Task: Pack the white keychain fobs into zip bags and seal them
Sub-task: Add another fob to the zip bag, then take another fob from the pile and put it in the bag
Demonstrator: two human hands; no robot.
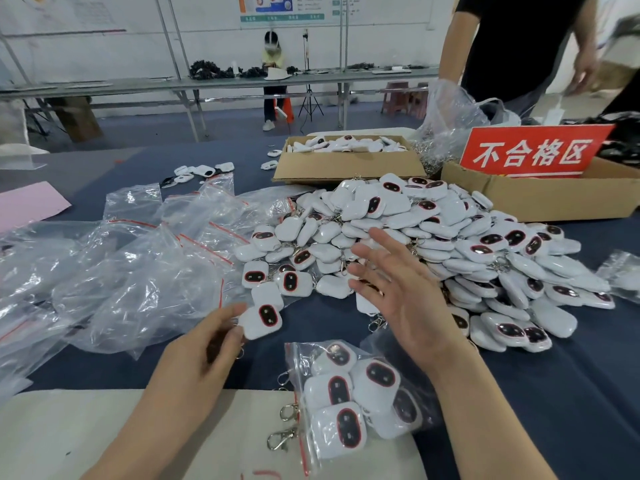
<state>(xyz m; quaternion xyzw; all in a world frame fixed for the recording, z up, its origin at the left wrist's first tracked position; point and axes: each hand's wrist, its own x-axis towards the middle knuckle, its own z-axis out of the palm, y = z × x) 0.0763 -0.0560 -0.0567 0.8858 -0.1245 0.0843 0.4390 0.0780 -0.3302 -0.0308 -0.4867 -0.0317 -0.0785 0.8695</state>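
Note:
A big heap of white keychain fobs (443, 244) with dark oval faces covers the middle of the dark blue table. My left hand (204, 348) pinches one fob (261, 320) at its near-left edge. My right hand (398, 289) hovers over the heap's near side with its fingers spread and straight, holding nothing. Close to me lies a zip bag (353, 403) filled with several fobs, its red-striped mouth at the left with metal clasps (282, 434) sticking out. A pile of empty zip bags (138, 265) lies to the left.
Behind the heap stand a cardboard box of fobs (346, 164) and a second box (540, 199) with a red sign (533, 150). A person in black (512, 43) stands at the far right. A beige board (104, 434) lies at the near edge, a pink sheet (27, 206) far left.

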